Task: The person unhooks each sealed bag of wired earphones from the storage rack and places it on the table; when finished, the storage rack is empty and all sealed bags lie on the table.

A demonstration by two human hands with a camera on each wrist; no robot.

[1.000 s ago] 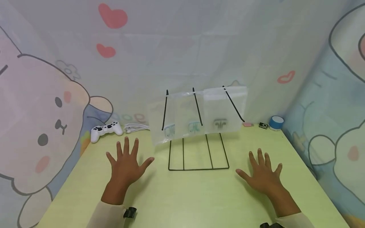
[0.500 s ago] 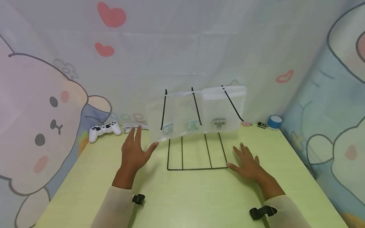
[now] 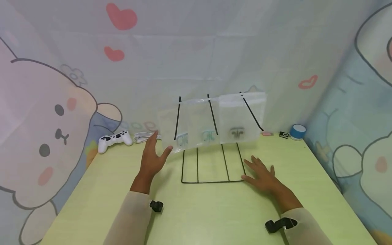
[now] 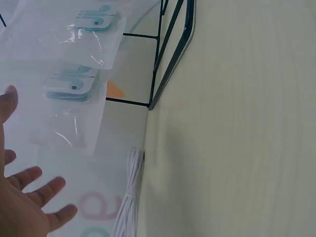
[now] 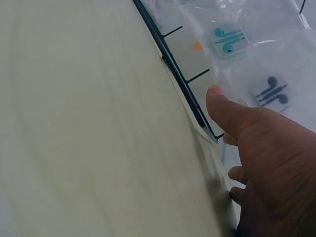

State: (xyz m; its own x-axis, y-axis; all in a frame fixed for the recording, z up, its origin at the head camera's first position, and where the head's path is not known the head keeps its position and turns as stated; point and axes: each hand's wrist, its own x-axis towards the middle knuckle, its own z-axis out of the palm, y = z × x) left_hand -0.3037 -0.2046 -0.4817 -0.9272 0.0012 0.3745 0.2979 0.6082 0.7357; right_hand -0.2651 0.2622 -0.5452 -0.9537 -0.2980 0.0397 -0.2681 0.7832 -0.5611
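Note:
A black wire display rack (image 3: 211, 182) stands on the table with three hooks at its top. Hanging from the hooks are three clear plastic bags: a left bag (image 3: 167, 122), a middle bag (image 3: 198, 117) and a right bag (image 3: 234, 115). Each holds what looks like a flat case printed with an earphone picture, such as the teal-printed case (image 4: 73, 81) and the dark-printed case (image 5: 271, 91). My left hand (image 3: 152, 160), fingers spread, is beside the left bag's lower edge. My right hand (image 3: 262, 175) hovers by the rack base's right side; whether it touches cannot be told.
A white game controller (image 3: 115, 139) and a coiled white cable (image 3: 142, 136) lie at the back left. Along the back right sit a pink eraser-like block (image 3: 267, 134), a small black device (image 3: 283, 135) and a blue round container (image 3: 297, 132). A printed curtain (image 3: 183, 51) hangs behind.
Both hands have moved inward toward the rack, the left also upward to the left bag. My right thumb now overlaps the base's front right corner in the head view. The bags look unmoved.

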